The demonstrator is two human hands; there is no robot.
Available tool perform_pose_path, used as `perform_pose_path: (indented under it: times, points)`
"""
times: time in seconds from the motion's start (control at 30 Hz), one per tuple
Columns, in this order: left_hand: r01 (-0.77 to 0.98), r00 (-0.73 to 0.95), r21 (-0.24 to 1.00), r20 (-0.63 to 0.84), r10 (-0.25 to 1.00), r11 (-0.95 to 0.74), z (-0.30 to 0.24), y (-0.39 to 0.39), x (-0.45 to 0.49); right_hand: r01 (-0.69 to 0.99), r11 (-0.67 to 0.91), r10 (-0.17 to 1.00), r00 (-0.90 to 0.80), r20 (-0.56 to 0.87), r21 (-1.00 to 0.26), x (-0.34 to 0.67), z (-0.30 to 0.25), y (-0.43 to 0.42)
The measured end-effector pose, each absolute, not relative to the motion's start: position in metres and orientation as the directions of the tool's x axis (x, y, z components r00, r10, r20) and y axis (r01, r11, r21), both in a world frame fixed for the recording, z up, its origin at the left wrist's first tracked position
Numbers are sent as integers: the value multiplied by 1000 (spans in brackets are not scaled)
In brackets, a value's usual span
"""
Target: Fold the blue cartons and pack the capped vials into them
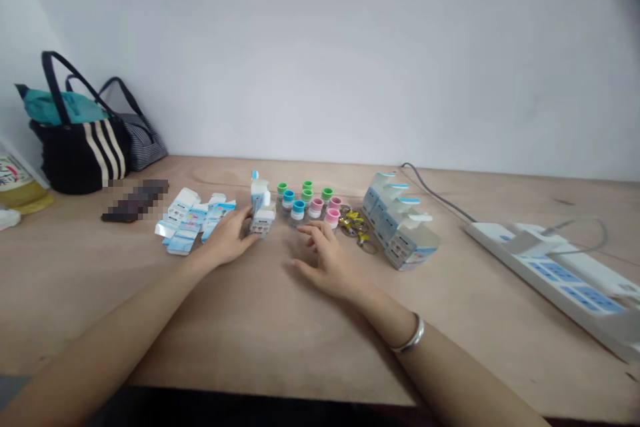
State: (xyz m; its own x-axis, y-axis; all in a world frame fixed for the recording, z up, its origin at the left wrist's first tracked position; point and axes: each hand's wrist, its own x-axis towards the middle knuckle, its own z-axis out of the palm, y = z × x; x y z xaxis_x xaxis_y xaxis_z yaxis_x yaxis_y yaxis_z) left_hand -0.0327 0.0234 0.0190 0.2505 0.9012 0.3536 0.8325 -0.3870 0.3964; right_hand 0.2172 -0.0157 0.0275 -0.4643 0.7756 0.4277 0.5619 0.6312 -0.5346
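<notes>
My left hand (229, 239) has its fingers and thumb against the left side of a small upright carton (261, 219), pale blue and white, with its top flap raised. My right hand (327, 260) is just in front of several small bottles (298, 211) with blue, green and pink tops. Its fingers are apart and hold nothing. Right of the bottles lie several key rings (356, 223) with yellow pieces on them. Flattened cartons (189, 227) overlap on the table left of my left hand.
A row of open-topped cartons (400, 230) stands at the right, beside a white power strip (550, 273) with a grey cable (440, 192). Back left are a black striped bag (80, 153), a grey bag (143, 137) and a bottle of yellow liquid (25, 195). A dark, pixelated object (135, 201) lies before them.
</notes>
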Motion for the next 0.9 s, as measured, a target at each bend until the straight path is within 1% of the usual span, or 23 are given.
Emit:
perform_pose_path:
  times: [0.1, 0.27, 0.37, 0.47, 0.6, 0.73, 0.8, 0.83, 0.9]
  points:
    - [897, 197, 307, 370, 908, -319, 18, 35, -33, 555, 641, 767, -489, 416, -531, 216, 25, -17]
    - [941, 163, 222, 365, 917, -255, 17, 34, -39, 573, 630, 776, -484, 403, -525, 218, 23, -15]
    - [981, 75, 140, 355, 932, -132, 16, 25, -45, 584, 621, 784, -479, 396, -523, 219, 21, -14]
    - [997, 0, 69, 298, 955, -21, 14, 17, -48, 584, 619, 785, -485, 386, -526, 219, 20, -14]
    - [1000, 3, 30, 230, 973, -10, 11, 13, -48, 586, 612, 789, -489, 371, -531, 219, 21, -15]
    - [1000, 19, -22, 224, 974, -14, 14, 13, -45, 582, 611, 790, -492, 366, -537, 219, 22, -16]
    - [999, 32, -26, 258, 966, -26, 20, 13, -46, 586, 607, 793, -489, 363, -536, 219, 22, -16]
    - [999, 41, -18, 302, 952, -37, 23, 12, -48, 587, 608, 792, -489, 364, -534, 219, 22, -16]
    - [997, 59, 13, 458, 887, -73, 33, 10, -53, 585, 616, 787, -493, 372, -527, 219, 22, -16]
